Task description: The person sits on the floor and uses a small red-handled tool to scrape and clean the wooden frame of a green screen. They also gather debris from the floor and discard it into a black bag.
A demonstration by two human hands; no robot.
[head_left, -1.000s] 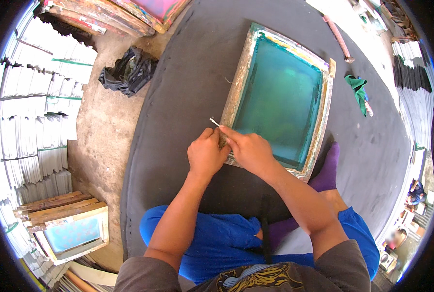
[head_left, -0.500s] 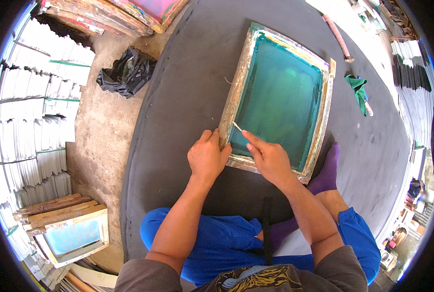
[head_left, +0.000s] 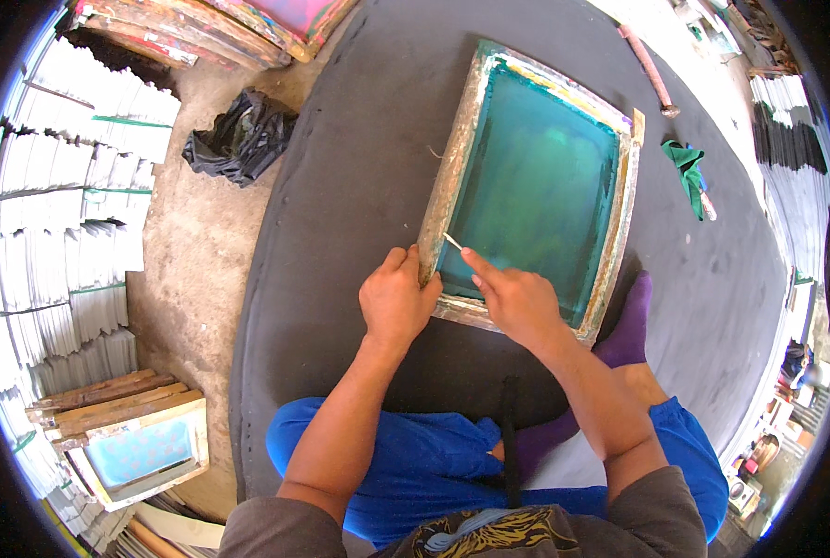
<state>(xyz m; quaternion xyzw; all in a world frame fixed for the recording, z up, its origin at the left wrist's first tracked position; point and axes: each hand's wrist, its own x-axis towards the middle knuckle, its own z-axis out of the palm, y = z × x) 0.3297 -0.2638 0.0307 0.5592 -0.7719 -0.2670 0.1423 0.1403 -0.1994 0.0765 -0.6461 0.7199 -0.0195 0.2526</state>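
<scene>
A wooden-framed printing screen with green mesh lies tilted on the dark padded surface in front of me. Its frame is worn and paint-stained. My left hand is closed round the lower left part of the frame, thumb on the inner side. Between the fingers of my right hand is a thin white stick, seemingly a cotton swab. Its tip points at the mesh's left edge, beside the frame; whether it touches I cannot tell. My right index finger stretches along the stick.
A hammer and a green cloth lie right of the screen. My foot in a purple sock is close to its lower right corner. On the floor at left are a black plastic bag, stacked white sheets and another framed screen.
My right hand and forearm have shifted very slightly to the right, while the stick's tip stays at nearly the same spot. The left hand keeps its hold on the frame.
</scene>
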